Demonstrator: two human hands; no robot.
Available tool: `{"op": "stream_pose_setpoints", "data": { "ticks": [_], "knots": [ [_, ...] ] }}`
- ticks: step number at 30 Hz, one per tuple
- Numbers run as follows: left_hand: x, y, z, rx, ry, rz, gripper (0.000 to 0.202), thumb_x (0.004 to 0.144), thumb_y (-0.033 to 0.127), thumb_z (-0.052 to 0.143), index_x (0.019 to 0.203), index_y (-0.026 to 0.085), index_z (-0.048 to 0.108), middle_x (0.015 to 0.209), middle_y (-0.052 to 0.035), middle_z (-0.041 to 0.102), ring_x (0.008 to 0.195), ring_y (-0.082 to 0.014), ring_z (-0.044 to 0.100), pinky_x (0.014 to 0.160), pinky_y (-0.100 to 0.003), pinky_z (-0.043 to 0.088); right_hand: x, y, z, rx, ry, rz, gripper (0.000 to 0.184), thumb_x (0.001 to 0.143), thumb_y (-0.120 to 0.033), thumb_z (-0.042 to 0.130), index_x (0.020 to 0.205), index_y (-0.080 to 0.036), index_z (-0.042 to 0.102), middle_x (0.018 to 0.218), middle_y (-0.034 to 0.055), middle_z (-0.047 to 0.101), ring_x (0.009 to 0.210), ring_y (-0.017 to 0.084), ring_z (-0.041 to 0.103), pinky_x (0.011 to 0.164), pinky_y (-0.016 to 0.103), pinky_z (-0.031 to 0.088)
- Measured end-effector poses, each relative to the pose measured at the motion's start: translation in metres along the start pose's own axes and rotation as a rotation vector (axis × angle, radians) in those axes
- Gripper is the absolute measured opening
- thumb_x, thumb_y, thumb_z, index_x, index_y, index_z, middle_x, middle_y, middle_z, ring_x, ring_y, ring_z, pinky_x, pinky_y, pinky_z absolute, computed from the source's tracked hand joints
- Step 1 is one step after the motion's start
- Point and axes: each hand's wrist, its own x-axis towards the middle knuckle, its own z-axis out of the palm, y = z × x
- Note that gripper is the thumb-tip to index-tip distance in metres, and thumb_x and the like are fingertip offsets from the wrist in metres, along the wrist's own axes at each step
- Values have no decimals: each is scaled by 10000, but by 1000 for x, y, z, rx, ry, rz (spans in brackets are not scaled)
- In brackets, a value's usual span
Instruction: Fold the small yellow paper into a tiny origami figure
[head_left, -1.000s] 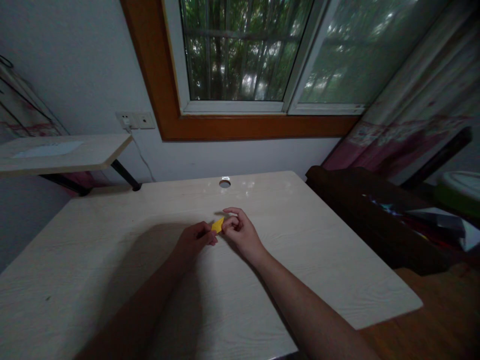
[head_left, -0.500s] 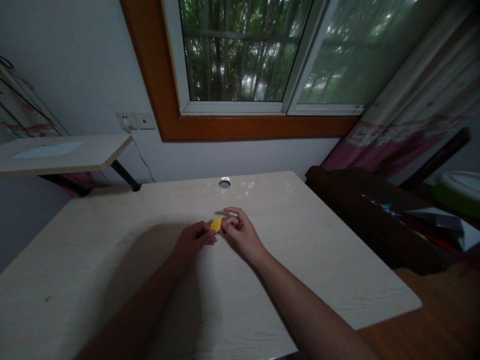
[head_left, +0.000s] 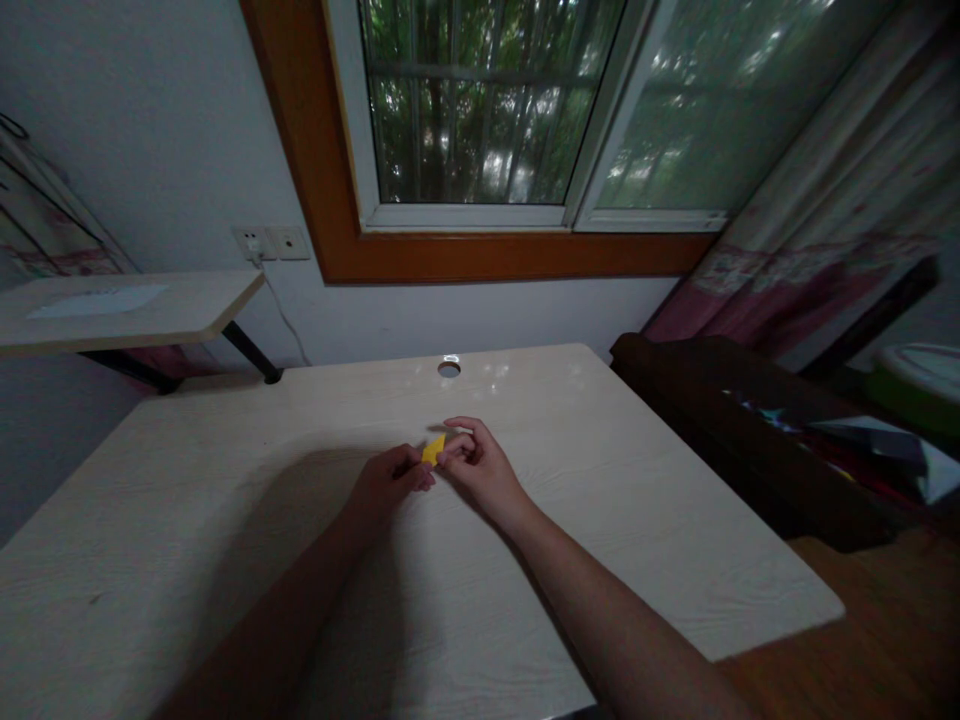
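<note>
A small yellow piece (head_left: 433, 450) sits between the 2 hands, over the middle of the pale table (head_left: 637, 480). Its left end disappears under the left hand (head_left: 386, 480), whose thumb and fingers are closed on it in a pinch; the far sides of those fingers are hidden. The right hand (head_left: 487, 470) has its thumb tip against the piece's right edge, with 1 finger stretched out beyond it and others curled. I cannot tell whether a right finger presses from behind, so its grip is unclear. The piece is too small to make out its folds or material, and whether its underside touches the tabletop cannot be told.

Both forearms are cut off by the bottom edge, the left in deep shadow. At the left, a raised shelf (head_left: 172, 325) runs out of view, carrying a pale sheet (head_left: 97, 302) with unreadable marks.

At the far right, a green container (head_left: 911, 390) with a whitish top is blurred and cut off by the edge; its contents are hidden. Near it, a white sheet-like item (head_left: 939, 470) lies among dim things by dark brown furniture (head_left: 690, 420); whether they rest on it or inside it is unclear.
</note>
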Motion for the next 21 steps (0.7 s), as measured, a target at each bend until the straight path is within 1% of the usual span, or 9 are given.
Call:
{"op": "stream_pose_setpoints", "data": {
  "ticks": [7,14,21],
  "knots": [
    [1,-2,-1,5,-27,-2,213,816,359,629,724,167,624,681,-18,697,648,-145,646,654,-260,501,0,-2,1,1,42,-15,430,757,-250,710,1146,-242,527,747,-39,630,643,118,590,637,248,449],
    [0,1,-1,-17,-8,-4,184,801,329,623,709,170,631,658,-12,689,627,-142,638,645,-260,502,1,-2,1,23,95,-23,439,739,-261,721,1133,-243,527,732,-38,633,644,127,587,635,250,470],
    [-2,3,0,43,-44,8,174,789,326,629,712,171,648,675,-19,693,660,-153,649,668,-263,508,2,-4,0,71,129,-28,452,737,-238,720,1141,-239,518,727,-38,651,687,133,617,691,268,493]
  ]
}}
